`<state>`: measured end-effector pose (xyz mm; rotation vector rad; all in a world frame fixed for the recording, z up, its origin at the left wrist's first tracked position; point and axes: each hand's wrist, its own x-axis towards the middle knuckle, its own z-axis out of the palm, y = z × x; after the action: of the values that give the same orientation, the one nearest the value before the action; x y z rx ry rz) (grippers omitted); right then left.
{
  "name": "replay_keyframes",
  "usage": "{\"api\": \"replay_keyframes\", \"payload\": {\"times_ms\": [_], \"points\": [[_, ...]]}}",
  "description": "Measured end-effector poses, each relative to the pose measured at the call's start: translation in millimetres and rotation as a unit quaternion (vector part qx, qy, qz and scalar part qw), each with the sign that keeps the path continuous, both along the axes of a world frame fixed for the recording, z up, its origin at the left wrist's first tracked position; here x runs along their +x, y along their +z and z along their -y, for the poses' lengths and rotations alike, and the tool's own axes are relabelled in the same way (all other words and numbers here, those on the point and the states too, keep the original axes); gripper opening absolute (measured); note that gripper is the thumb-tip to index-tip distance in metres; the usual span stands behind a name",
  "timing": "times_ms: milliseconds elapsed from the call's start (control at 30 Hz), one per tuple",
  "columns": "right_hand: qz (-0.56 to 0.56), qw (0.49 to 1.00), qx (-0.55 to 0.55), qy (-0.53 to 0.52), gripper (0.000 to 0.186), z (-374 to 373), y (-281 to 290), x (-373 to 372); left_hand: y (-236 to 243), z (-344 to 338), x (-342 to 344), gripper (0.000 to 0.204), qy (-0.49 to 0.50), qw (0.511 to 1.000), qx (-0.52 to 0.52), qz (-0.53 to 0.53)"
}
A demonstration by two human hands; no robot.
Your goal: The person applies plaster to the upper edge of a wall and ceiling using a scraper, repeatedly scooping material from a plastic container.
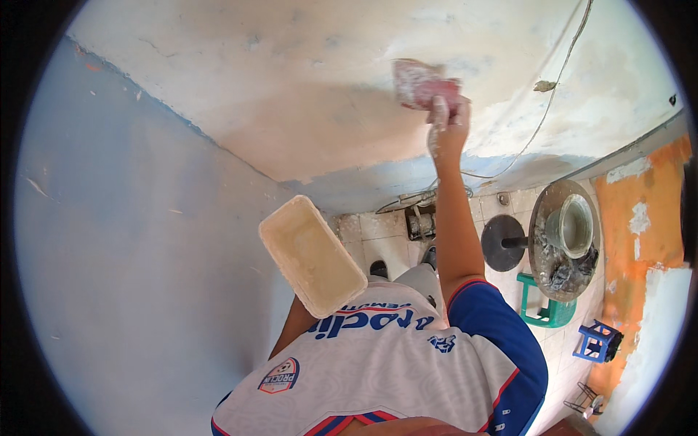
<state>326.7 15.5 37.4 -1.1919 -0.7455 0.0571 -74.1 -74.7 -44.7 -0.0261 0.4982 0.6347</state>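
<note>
My right hand (449, 125), smeared with white, is raised to the wall and closed on a reddish, flat putty scraper (425, 85). White paste covers part of the scraper, and motion blurs it. It is at a patchy cream and pinkish wall (305, 73); I cannot tell whether its edge touches. In front of my chest, an off-white rectangular tub (313, 256) is held up at a tilt, with pale paste coating its inside. My left forearm (292, 325) runs up beneath this tub. The tub hides my left hand and its fingers.
A bluish-grey wall (138, 240) stands close on my left. A cable (542, 120) hangs down the wall ahead. To the right are a round table (539, 247) bearing a bucket (574, 227), a green stool (547, 309) and a blue stool (598, 341). A dark box (419, 223) lies near my feet.
</note>
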Motion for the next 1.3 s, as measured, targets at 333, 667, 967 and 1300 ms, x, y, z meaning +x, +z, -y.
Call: {"api": "replay_keyframes", "payload": {"times_ms": [333,667,967,1300], "points": [[0.036,0.999,-0.037,0.014,0.011,8.5,0.8,-7.2,13.5,0.6,6.4,0.065,0.011,0.999,-0.017,0.029],[-0.06,0.993,-0.016,-0.103,0.008,132.1,-3.3,13.2,2.0,-17.8,22.7,0.058,0.001,0.999,0.044,0.025],[-0.129,0.984,-0.063,-0.107,0.02,284.3,-19.2,-3.4,-2.7,-5.7,110.8,0.054,-0.021,0.987,0.128,0.093],[0.034,0.999,-0.028,-0.018,0.019,350.6,30.5,46.1,24.0,76.8,187.5,0.06,-0.023,0.972,0.192,0.129]]}}
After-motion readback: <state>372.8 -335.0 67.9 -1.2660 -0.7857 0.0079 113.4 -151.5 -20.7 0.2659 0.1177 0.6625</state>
